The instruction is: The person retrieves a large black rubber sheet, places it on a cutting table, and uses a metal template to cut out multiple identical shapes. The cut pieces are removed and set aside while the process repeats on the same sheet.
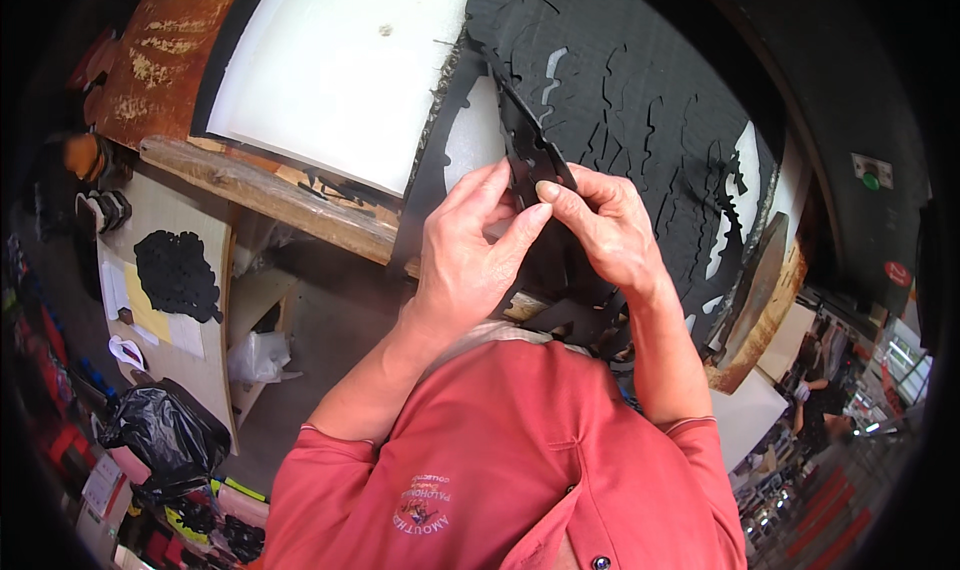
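Observation:
Both of my hands are raised in front of my chest, close together at the near edge of a large black sheet (pixel 590 50) scored with wavy cut lines. Between them is a narrow black die-cut piece (pixel 522 130), tilted, with its long end pointing away from me. My right hand (pixel 610 225) pinches its near end between thumb and fingers. My left hand (pixel 465 245) grips the same end from the other side, thumb toward the right thumb. Fingers hide part of the piece, and whether it is one layer or several I cannot tell.
A white board (pixel 340 80) lies left of the sheet, bordered by a worn wooden beam (pixel 270 200). Further left, a pale table (pixel 215 370) carries a black cut-out stack (pixel 178 275). A black plastic bag (pixel 165 440) sits below. A green button (pixel 871 181) is on the dark machine frame at right.

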